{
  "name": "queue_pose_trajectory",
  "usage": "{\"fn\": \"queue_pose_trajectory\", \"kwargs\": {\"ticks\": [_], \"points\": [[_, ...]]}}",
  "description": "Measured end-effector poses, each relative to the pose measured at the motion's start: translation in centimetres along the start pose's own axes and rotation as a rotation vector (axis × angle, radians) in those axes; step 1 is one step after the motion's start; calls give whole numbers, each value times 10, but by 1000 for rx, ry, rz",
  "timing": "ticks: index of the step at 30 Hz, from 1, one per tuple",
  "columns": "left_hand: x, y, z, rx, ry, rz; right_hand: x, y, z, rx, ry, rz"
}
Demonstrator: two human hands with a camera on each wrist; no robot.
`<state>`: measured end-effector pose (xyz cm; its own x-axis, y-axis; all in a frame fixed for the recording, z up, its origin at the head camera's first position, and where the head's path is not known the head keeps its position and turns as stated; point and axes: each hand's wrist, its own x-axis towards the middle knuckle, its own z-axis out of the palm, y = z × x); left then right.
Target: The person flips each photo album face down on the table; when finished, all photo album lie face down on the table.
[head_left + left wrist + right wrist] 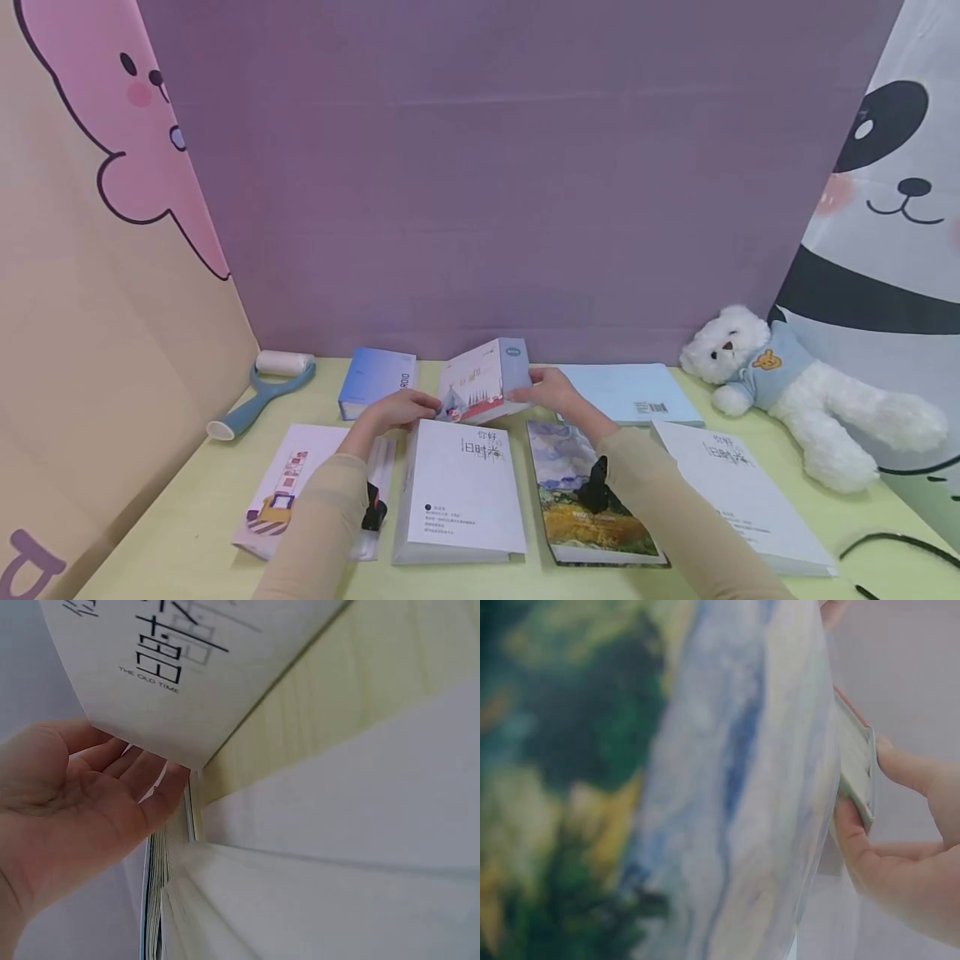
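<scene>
Both hands are at a small album [475,385] with a pale illustrated cover, red along its bottom and blue-grey on its spine. It is tilted up at the back of the table. My right hand [553,392] pinches its spine side; in the right wrist view, thumb and fingers [855,832] grip either side of its edge. At the lower left corner, my left hand [401,408] holds it, fingertips partly hidden. A white album [465,492] with black lettering lies just in front and covers part of the left hand [82,802] in the left wrist view.
A blue album [378,379] and a light-blue one [622,387] flank the hands. Nearer lie an illustrated album [300,467], a painting-covered album [592,508] and another white album [750,508]. A lint roller [266,392] is far left, a teddy bear [780,367] far right.
</scene>
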<state>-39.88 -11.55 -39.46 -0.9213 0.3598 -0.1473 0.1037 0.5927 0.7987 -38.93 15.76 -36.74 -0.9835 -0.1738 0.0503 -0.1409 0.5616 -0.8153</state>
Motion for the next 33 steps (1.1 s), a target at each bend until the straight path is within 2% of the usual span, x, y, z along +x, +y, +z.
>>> {"fn": "queue_pose_trajectory", "kwargs": {"ticks": [5, 6, 9, 12, 14, 20, 27, 33], "points": [[5, -7, -2, -17, -14, 10, -2, 1, 0, -21, -12, 43], [7, -9, -3, -13, -25, 40, -3, 1, -1, -29, -17, 49], [8, -11, -5, -3, -22, 55, -4, 1, -3, -54, -31, 67], [6, -9, -5, -17, -9, 46, -5, 3, -4, -88, -54, 79], [4, -5, -4, -23, 18, 14, -5, 4, -4, -116, -70, 92], [2, -3, -1, -27, 48, 6, -5, 9, -4, -175, -121, 112], [8, -3, 0, -95, 57, 6, -1, 9, -3, -177, -253, 106], [7, -5, 0, -89, 60, -12, -5, 6, -1, -207, -265, 122]]}}
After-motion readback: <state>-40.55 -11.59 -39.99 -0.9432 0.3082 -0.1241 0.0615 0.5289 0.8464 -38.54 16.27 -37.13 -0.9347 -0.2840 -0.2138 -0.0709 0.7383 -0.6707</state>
